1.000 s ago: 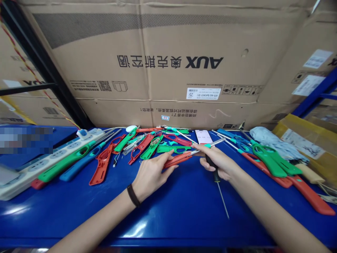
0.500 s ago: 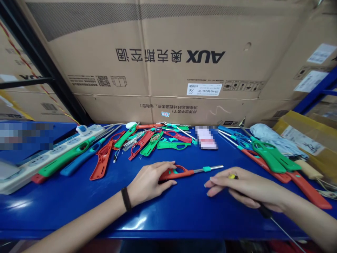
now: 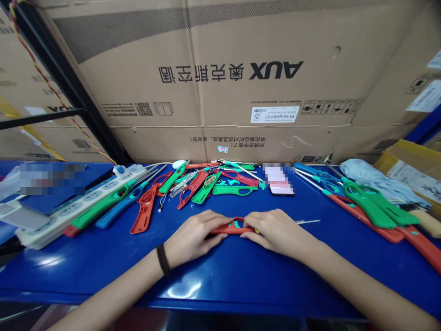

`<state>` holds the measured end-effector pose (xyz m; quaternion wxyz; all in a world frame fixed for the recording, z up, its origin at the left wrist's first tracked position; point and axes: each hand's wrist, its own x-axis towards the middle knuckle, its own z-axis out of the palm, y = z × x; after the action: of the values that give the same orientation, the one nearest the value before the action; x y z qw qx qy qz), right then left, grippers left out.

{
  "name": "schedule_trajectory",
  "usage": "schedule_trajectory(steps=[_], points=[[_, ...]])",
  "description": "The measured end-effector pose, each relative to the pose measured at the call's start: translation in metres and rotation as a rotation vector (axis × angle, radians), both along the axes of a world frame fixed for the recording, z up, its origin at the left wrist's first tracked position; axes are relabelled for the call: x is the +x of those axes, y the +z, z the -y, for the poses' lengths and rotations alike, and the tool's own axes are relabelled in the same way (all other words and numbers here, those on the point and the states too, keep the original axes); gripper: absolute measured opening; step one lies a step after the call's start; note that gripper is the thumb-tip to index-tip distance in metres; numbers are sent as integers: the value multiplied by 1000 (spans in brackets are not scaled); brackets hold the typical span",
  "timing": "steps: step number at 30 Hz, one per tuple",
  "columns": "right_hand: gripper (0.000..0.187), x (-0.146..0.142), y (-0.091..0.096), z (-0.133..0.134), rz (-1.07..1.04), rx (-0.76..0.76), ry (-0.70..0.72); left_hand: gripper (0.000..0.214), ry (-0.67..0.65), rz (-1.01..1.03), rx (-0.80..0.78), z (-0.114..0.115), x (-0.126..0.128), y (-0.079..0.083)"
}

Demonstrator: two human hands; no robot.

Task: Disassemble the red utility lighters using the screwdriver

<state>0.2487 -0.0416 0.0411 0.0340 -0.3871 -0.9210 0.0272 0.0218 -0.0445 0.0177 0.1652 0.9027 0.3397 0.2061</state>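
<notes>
A red long-nosed lighter lies on the blue table, between my two hands. My left hand is curled around its handle end, with a black band on the wrist. My right hand is closed over its front part and hides it. A thin metal rod sticks out to the right from under that hand. I cannot tell whether the rod is the lighter's nozzle or a screwdriver's shaft. A speck of yellow shows under the right fingers.
A heap of red, green and blue lighters and shell halves lies behind my hands, with more at the right. A white power strip sits at the left, a phone at the centre back. Cardboard boxes wall the rear.
The red lighter was drawn from the heap toward me and laid down. My right hand, which held a screwdriver out to the right, has come in and closed over the lighter's front.
</notes>
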Motion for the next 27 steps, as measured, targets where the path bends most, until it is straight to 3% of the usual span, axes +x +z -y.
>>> schedule_trajectory(steps=[6,16,20,27], points=[[26,3,-4,2,36,80,85,30,0,-5,-41,-6,0,2],[25,5,0,-2,30,111,55,36,24,-36,-131,-15,3,12],[26,4,5,-4,56,101,23,36,47,-26,-181,-17,4,14],[24,7,8,-10,36,25,9,40,-22,-23,-212,-25,1,17]])
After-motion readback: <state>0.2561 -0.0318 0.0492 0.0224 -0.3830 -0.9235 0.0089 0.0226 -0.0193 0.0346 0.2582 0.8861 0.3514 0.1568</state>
